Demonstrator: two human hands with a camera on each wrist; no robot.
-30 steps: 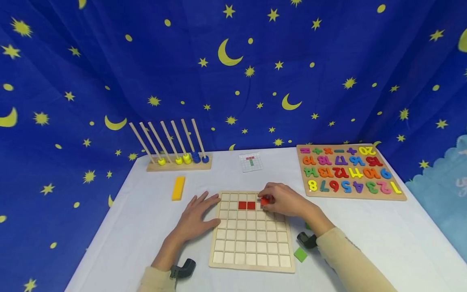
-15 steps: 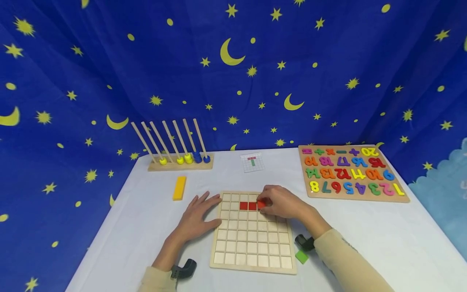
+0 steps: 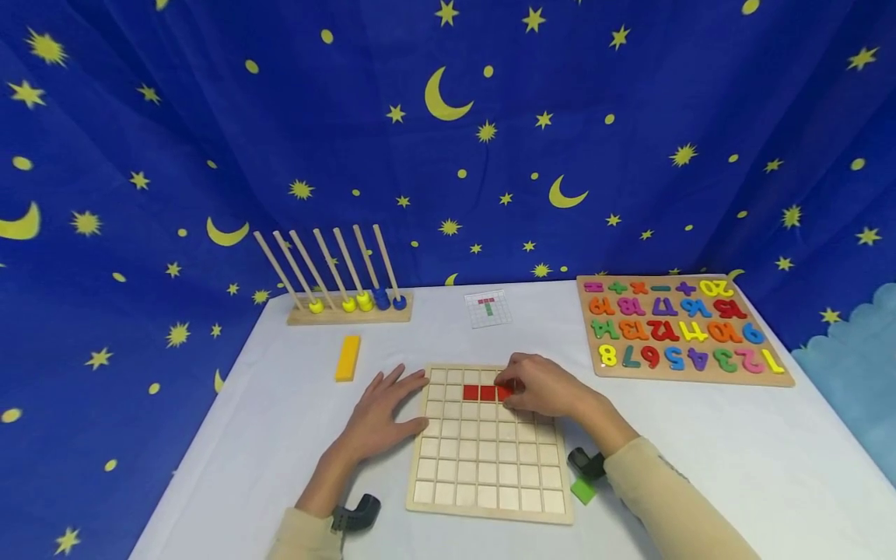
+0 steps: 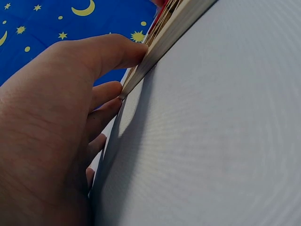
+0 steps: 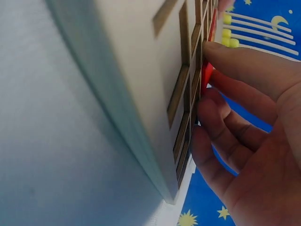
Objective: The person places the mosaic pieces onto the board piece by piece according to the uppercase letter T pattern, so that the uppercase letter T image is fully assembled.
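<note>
From my station I count one grid board [image 3: 488, 473] between left hand [image 3: 381, 418] and right hand [image 3: 544, 387]; three red tiles [image 3: 488, 393] by the right, one green tile [image 3: 582, 491] behind it; beyond the left, one yellow bar [image 3: 347, 358], seven rods [image 3: 349, 260]; beyond the right, one number board [image 3: 689, 375].

Bright, even head view; dimmer wrist views, soft shadow on tabletop [image 4: 211, 132], blurred near board edge [image 5: 117, 84]

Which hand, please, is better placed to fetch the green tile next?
Likely the right hand, once off the red tile: the green tile lies nearer to it than to the left hand.
</note>
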